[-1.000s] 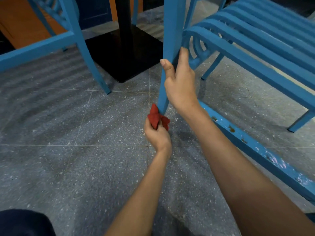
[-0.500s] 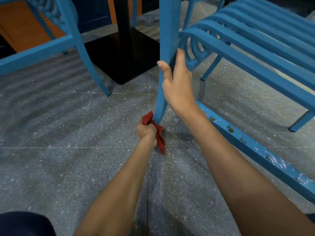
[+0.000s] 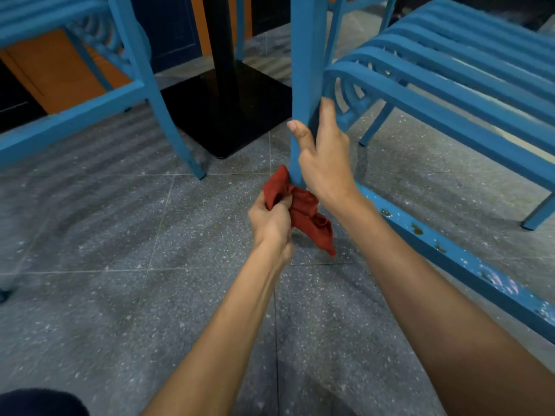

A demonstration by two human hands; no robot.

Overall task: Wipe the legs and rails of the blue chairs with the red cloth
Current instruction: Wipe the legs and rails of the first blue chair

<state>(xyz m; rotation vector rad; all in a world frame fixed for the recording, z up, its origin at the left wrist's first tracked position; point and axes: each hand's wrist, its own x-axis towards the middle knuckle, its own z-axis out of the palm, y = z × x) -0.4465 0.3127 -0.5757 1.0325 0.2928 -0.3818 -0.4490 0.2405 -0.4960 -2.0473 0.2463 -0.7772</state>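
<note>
Red cloth (image 3: 300, 205): bunched against the foot of the chair leg (image 3: 306, 70), pressed to its left face, with a loose tail hanging down to the right of the foot, near the floor (image 3: 120, 295)
Risk, coverage: only a small fold meets the leg, so a stroke from here would likely clean one face and skip the back
Risk, chair: the foot of the leg is hidden by the cloth, so I cannot tell if it is lifted; if the upper grip slackens during a hard rub, the chair could skid on the smooth tiles
Risk, rail: the lower rail (image 3: 450, 250), running right from the foot of the leg, shows chipped paint and rusty spots; the dangling tail could snag there
Cloth to hand: it sits above and to the right of the left hand (image 3: 270, 223), top fold pinched between thumb and curled fingers, the rest spilling toward the leg
Left hand: closed tight on the cloth, just left of and below the leg's foot
Right hand (image 3: 324, 163): wrapped round the leg just above the cloth, thumb on the left face, fingers round the right
Seat slats (image 3: 450, 70): right of the leg
Table base (image 3: 228, 115): black, left of and behind the leg
Second chair (image 3: 168, 127): further left of the leg, well apart
</note>
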